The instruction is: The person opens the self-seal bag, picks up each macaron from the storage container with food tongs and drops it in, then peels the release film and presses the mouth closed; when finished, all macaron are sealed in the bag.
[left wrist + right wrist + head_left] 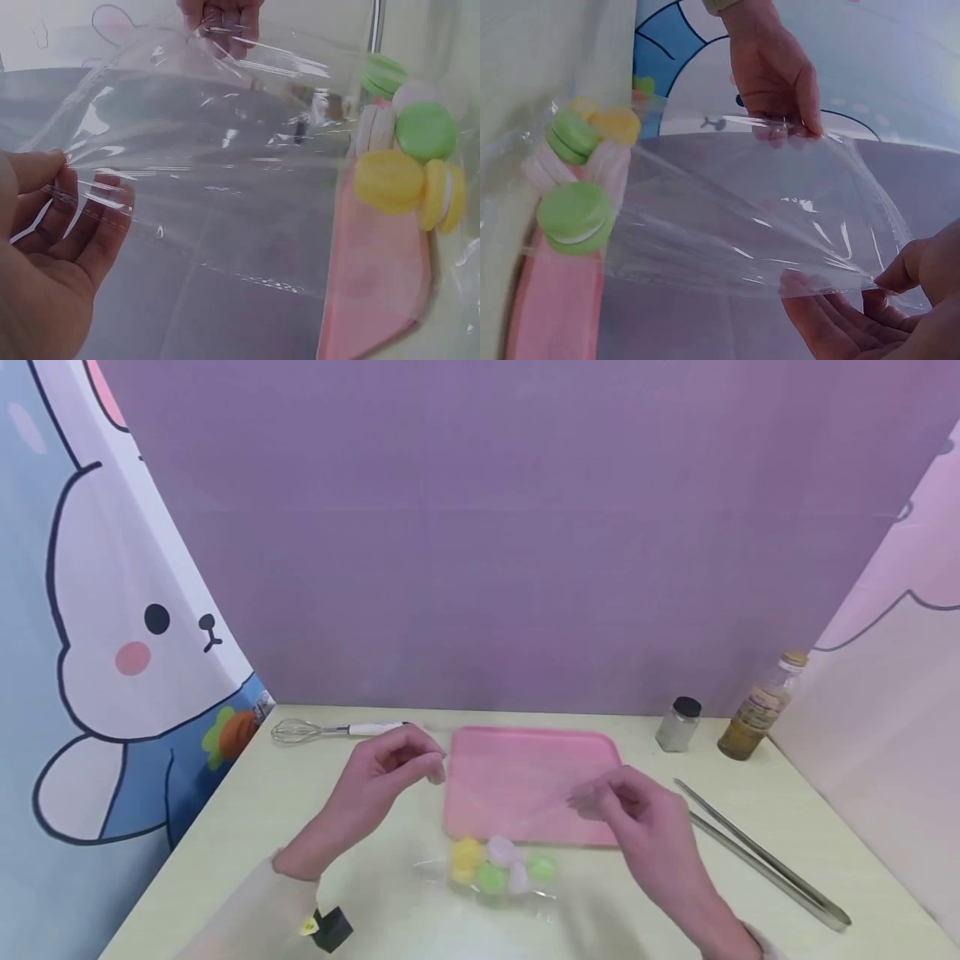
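Note:
Between my hands hangs a clear plastic bag (pixel 225 142), its upper part stretched flat. Several macarons lie together at its bottom: green (pixel 574 214), yellow (pixel 388 182) and pale lilac (pixel 501 850). My left hand (pixel 392 768) pinches one upper corner between thumb and fingers. The opposite corner is pinched by my right hand (pixel 651 831). In the head view the bag is nearly invisible, and its macarons appear in front of the near edge of a pink tray (pixel 525 752).
A whisk (pixel 337 730) lies at the back left. Metal tongs (pixel 772 864) are on the right side of the table. At the back right stand a small black-capped jar (pixel 677 727) and a corked bottle (pixel 757 714). Purple cloth (pixel 487 543) hangs behind.

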### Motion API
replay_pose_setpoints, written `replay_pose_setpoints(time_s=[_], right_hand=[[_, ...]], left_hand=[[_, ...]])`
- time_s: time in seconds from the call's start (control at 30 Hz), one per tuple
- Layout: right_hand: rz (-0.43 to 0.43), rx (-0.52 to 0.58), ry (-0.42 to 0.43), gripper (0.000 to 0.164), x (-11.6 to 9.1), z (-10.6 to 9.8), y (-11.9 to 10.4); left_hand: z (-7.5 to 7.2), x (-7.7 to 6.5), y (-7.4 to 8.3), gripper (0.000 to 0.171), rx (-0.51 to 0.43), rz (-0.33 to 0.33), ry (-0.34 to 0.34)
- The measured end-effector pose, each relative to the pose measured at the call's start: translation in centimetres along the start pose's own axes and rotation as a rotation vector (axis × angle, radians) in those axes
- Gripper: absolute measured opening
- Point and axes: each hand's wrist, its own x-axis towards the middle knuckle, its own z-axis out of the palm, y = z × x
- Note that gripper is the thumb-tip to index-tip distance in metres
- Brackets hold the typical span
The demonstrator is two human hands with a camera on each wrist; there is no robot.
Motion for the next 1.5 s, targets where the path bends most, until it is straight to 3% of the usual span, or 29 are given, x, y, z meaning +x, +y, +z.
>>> replay_pose_setpoints(time_s=[0.17,0.33,0.43,0.53,0.73,0.9,1.03,1.2,1.33,1.5], right_hand=[[-0.029,0.061,-0.003,0.017,0.2,-1.2,-1.0],[-0.134,0.104,0.065,0.013,0.3,-2.0,-1.4],[-0.149,0.072,0.073,0.012,0.3,-2.3,-1.1],[-0.111,0.015,0.076,0.013,0.1,-2.6,-0.8],[-0.085,0.02,0.132,0.014,0.1,-3.0,-0.5],[0.006,0.095,0.121,0.015,0.2,-3.0,0.0],[0.056,0.097,0.101,0.019,0.2,-3.2,0.5],[0.115,0.148,0.089,0.024,0.1,-3.4,1.0],[0.143,0.147,0.071,0.032,-0.1,-3.7,1.1],[0.073,0.12,0.101,0.036,0.0,-3.7,0.8]], left_hand=[[1.0,0.1,1.4,0.005,-0.076,0.054,0.007],[1.8,0.0,1.7,0.005,-0.14,0.139,0.024],[2.3,0.0,1.4,0.006,-0.143,0.112,0.019],[2.6,-0.4,1.1,0.007,-0.124,0.053,0.016],[3.1,-0.4,1.2,0.008,-0.129,0.048,0.036],[4.1,-0.4,1.0,0.014,-0.263,-0.089,0.073],[4.9,-0.5,0.7,0.021,-0.404,-0.235,0.155],[5.7,-0.4,0.8,0.024,-0.459,-0.372,0.253],[6.2,-0.5,1.0,0.025,-0.487,-0.414,0.284],[6.8,-0.6,1.1,0.026,-0.522,-0.39,0.283]])
